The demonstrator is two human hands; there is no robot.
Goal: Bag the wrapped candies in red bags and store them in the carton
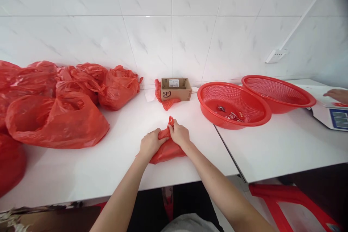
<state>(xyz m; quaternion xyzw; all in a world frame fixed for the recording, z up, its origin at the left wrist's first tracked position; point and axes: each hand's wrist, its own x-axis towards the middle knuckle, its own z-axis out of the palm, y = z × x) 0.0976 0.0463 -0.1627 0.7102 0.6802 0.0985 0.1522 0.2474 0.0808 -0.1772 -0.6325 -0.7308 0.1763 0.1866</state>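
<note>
A red plastic bag [170, 151] lies on the white table in front of me, its contents hidden. My left hand [151, 143] is closed on the gathered upper part of the bag from the left. On the right, my right hand [179, 133] pinches the bag's twisted top, and a small loop of plastic sticks up above the fingers. Just behind the hands stands an open cardboard box [176, 94], with some red plastic spilling out beside and in front of it.
Several filled red bags [62, 119] crowd the left side. To the right are a red plastic basket [209, 110] with a few small packets [233, 116] and a second red basket [282, 108]. Another person's hand [337, 95] is over a white scale [323, 114]. A red stool [285, 195] stands below.
</note>
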